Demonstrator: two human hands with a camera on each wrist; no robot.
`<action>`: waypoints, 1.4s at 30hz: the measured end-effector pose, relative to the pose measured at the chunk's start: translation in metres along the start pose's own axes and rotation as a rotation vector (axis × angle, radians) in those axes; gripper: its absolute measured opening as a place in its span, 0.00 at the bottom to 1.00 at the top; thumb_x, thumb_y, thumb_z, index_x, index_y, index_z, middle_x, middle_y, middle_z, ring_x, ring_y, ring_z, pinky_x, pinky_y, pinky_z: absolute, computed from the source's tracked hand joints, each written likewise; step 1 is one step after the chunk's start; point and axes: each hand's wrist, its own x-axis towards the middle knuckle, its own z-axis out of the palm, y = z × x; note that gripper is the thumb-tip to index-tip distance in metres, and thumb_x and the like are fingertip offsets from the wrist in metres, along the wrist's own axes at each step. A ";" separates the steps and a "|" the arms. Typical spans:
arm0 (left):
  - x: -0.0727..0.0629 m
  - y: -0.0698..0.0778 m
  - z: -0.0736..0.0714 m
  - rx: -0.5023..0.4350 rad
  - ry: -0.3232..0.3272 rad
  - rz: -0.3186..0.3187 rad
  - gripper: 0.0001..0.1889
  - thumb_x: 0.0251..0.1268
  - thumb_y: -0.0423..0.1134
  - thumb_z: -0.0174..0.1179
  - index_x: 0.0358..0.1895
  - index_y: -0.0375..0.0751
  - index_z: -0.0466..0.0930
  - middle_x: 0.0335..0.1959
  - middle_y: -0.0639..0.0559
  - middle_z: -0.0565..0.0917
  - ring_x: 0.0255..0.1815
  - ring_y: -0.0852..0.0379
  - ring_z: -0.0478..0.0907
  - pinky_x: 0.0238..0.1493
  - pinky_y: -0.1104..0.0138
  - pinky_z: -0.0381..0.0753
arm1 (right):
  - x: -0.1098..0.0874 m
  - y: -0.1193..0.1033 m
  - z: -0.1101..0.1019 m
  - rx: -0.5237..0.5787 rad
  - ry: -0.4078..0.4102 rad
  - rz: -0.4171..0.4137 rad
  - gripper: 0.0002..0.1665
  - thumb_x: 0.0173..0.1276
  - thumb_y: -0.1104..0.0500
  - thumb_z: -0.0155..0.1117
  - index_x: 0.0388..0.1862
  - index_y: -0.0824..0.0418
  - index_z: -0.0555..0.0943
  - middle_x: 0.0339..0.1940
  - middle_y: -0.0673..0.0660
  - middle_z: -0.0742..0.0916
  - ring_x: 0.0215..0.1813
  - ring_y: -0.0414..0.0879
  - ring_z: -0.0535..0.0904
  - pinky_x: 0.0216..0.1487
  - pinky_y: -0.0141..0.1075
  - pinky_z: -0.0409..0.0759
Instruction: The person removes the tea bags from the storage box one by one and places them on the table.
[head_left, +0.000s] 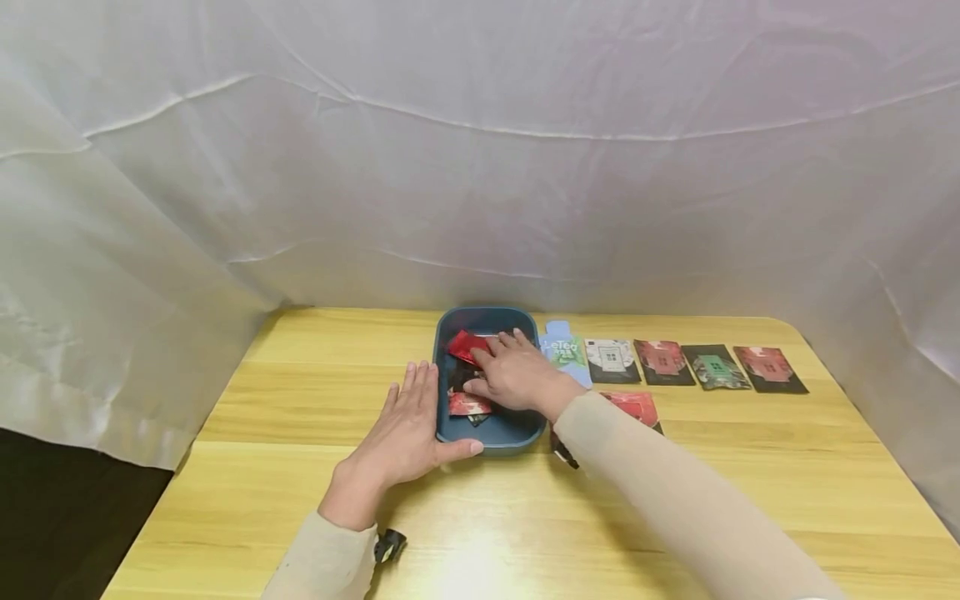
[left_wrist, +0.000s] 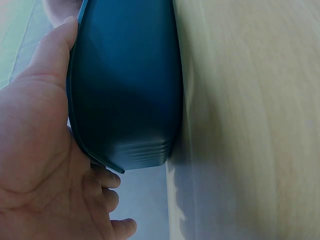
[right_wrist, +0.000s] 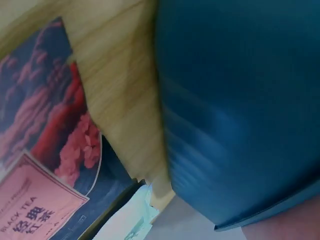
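A dark blue rectangular bin (head_left: 495, 432) stands on the table with several small tea packets in it, among them a red packet (head_left: 467, 345) and a red-and-white packet (head_left: 469, 404). My left hand (head_left: 405, 429) lies along the bin's left side, its fingers straight and the thumb at the front rim. In the left wrist view the palm faces the bin's wall (left_wrist: 125, 90). Reaching over the right rim, my right hand (head_left: 512, 371) is inside the bin above the packets, fingers spread, fingertips by the red packet. It covers part of the contents.
To the bin's right, a row holds a blue-green tea packet (head_left: 564, 353), a white packet (head_left: 612, 360), a red packet (head_left: 664, 362), a green-and-black packet (head_left: 716, 367) and another red packet (head_left: 771, 368). A black tea packet (right_wrist: 45, 200) lies under the right forearm. White cloth (head_left: 480, 192) hangs behind the table.
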 end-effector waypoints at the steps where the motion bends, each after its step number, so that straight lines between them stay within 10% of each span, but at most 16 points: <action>1: 0.000 0.000 0.000 -0.002 0.002 0.003 0.72 0.57 0.83 0.59 0.85 0.30 0.37 0.88 0.33 0.41 0.89 0.38 0.32 0.86 0.40 0.41 | -0.001 -0.001 0.000 -0.012 -0.001 -0.001 0.44 0.82 0.30 0.48 0.85 0.54 0.64 0.84 0.63 0.68 0.85 0.63 0.59 0.86 0.60 0.48; 11: 0.000 -0.001 -0.001 -0.005 -0.006 0.004 0.72 0.57 0.83 0.57 0.85 0.31 0.35 0.88 0.36 0.37 0.89 0.40 0.30 0.86 0.40 0.40 | -0.026 -0.013 -0.004 -0.107 0.050 -0.024 0.42 0.80 0.31 0.52 0.81 0.56 0.70 0.76 0.62 0.77 0.76 0.60 0.72 0.73 0.62 0.70; 22: 0.000 -0.001 -0.002 -0.003 -0.011 -0.005 0.73 0.57 0.84 0.58 0.85 0.31 0.34 0.88 0.37 0.36 0.89 0.40 0.29 0.86 0.41 0.40 | -0.043 -0.008 -0.019 -0.065 0.142 -0.155 0.21 0.71 0.43 0.71 0.50 0.58 0.87 0.48 0.55 0.86 0.52 0.53 0.80 0.55 0.54 0.81; 31: -0.001 -0.001 -0.002 -0.011 -0.029 -0.009 0.73 0.56 0.86 0.55 0.86 0.33 0.31 0.88 0.39 0.33 0.89 0.43 0.26 0.86 0.42 0.38 | -0.019 0.008 -0.039 0.086 0.113 0.011 0.47 0.71 0.37 0.71 0.75 0.69 0.73 0.73 0.66 0.79 0.74 0.61 0.74 0.74 0.54 0.75; 42: -0.001 -0.001 0.001 0.001 -0.011 0.007 0.73 0.56 0.85 0.56 0.85 0.31 0.34 0.88 0.37 0.36 0.89 0.39 0.31 0.86 0.41 0.41 | 0.002 -0.003 -0.023 0.147 -0.093 0.106 0.60 0.63 0.29 0.74 0.79 0.68 0.65 0.69 0.63 0.81 0.66 0.56 0.79 0.68 0.50 0.80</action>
